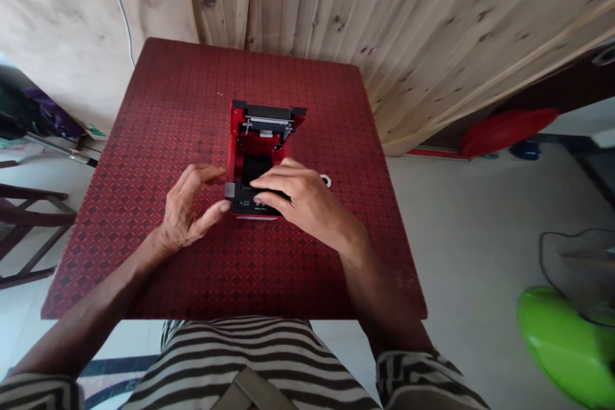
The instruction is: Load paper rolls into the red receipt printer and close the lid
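Observation:
A small red and black machine (246,202), which looks like a label printer, stands on the table with its hinged lid (269,116) raised. Inside its bay a dark, rounded part (256,166) shows. My right hand (307,198) lies over the machine's front right, fingers and thumb stretched out and a little apart, fingertips on or just above the black front panel. What lies under the palm is hidden. Beside the machine's left side is my left hand (187,208), with thumb and fingers spread and nothing between them; its fingertips are at or near the casing.
A white ring (326,180), partly covered, lies right of my right hand. The table (216,269) has a red patterned top, with a wooden wall behind. A dark wooden chair (33,224) stands left; a green plastic object (562,339) is on the floor right.

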The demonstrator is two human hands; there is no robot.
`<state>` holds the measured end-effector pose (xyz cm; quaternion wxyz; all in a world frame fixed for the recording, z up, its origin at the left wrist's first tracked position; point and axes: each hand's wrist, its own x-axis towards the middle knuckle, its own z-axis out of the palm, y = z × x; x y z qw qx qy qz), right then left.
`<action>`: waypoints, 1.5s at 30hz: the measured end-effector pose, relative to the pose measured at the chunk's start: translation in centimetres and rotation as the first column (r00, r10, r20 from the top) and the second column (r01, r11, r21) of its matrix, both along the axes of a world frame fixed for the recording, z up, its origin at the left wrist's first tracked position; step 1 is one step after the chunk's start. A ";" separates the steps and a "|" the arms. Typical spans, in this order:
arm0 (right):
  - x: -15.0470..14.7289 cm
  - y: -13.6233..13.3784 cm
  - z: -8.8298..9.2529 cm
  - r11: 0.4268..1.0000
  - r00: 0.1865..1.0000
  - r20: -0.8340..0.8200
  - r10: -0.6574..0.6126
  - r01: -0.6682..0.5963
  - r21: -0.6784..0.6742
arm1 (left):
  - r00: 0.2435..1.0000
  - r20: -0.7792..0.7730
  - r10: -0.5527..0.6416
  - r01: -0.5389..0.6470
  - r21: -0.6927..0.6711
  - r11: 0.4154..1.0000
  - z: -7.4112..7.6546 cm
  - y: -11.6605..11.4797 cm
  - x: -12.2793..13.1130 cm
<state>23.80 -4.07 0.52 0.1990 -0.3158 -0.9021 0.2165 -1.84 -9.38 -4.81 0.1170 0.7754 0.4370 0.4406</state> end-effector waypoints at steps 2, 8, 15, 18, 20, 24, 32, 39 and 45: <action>0.0 -0.1 -0.9 0.998 0.997 -0.070 -0.030 0.033 0.050 | 1.000 -0.014 0.024 -0.024 0.006 1.000 1.4 1.4 -0.1; -0.7 -1.4 -1.3 0.959 0.981 -0.143 -0.133 0.164 0.231 | 0.985 -0.063 0.158 -0.155 0.054 0.987 4.4 8.8 0.4; -1.0 -4.1 -1.8 0.869 0.972 -0.124 -0.199 0.234 0.436 | 0.999 -0.042 -0.030 0.025 -0.110 0.994 4.4 8.3 1.7; -1.1 -4.5 -2.4 0.833 0.976 -0.122 -0.178 0.215 0.510 | 0.989 -0.062 -0.135 0.129 -0.098 0.987 3.8 5.5 1.3; -1.1 -4.6 -2.8 0.811 0.977 -0.130 -0.171 0.215 0.544 | 0.981 -0.099 -0.165 0.155 -0.107 0.982 3.1 4.4 0.9; -1.2 -4.7 -3.3 0.803 0.973 -0.135 -0.187 0.230 0.550 | 0.968 -0.166 -0.186 0.178 -0.063 0.982 1.3 3.9 0.1; -1.2 -4.6 -3.3 0.861 0.970 -0.102 -0.221 0.243 0.447 | 0.911 -0.362 -0.196 0.221 0.028 0.975 0.7 4.2 -0.8; -1.3 -4.6 -3.0 0.863 0.969 -0.100 -0.228 0.248 0.441 | 0.885 -0.439 -0.158 0.185 0.020 0.983 0.6 4.1 -1.0; -1.4 -4.6 -2.7 0.872 0.970 -0.089 -0.226 0.242 0.424 | 0.898 -0.417 -0.139 0.167 0.031 0.985 0.5 4.1 -0.6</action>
